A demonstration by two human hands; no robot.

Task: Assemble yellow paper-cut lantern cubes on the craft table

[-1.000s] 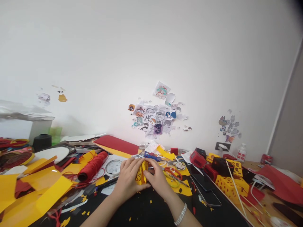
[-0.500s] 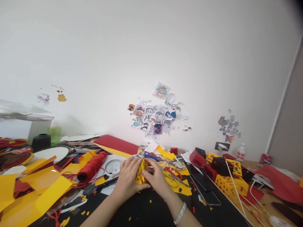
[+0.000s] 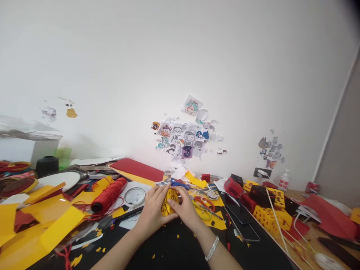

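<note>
Running this remotely, I've got left hand and right hand fingers gripping the yellow piece between them, prob so it won't spring open.

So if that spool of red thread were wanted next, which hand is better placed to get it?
Probably the left hand: the red spool lies out on its side. The right hand is farther off, beyond the yellow patterned piece. Both hands hold that piece, though.
</note>
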